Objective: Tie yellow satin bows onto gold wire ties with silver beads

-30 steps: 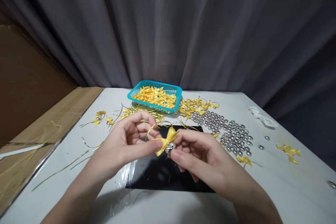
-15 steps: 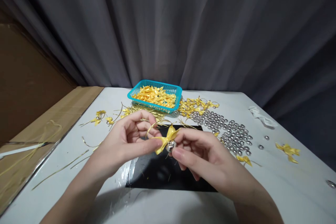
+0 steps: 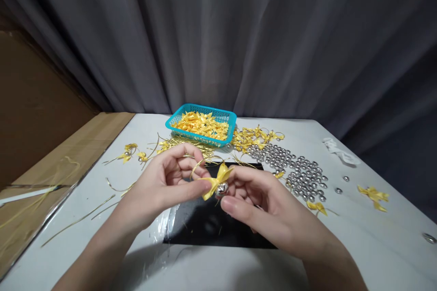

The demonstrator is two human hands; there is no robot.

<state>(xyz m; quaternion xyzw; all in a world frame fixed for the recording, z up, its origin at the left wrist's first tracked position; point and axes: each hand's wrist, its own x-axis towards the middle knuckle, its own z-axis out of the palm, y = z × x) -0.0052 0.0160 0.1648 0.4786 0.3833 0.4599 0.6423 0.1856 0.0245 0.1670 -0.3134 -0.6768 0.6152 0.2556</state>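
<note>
Hands meet at the centre of the frame, over a black mat (image 3: 205,232) on a white table (image 3: 375,245). Between them is a yellow ribbon bow (image 3: 215,182) with a small silver bell (image 3: 221,188) just under its knot. The left hand (image 3: 164,186) pinches the bow's left end between thumb and forefinger, fingers closed narrowly on it, and a thin gold wire loop (image 3: 205,163) arches above. The right hand (image 3: 259,207) is curled around the bell from the right, thumb below it, fingertips closed on bell and bow.

Higher in the frame, a teal plastic basket (image 3: 174,122) holds loose yellow bows. To its right lies a heap of finished bows (image 3: 254,137), and below that a spread of silver bells (image 3: 297,170). Gold wire strands (image 3: 78,220) trail across the lower left, and grey curtain (image 3: 239,32) fills the top.
</note>
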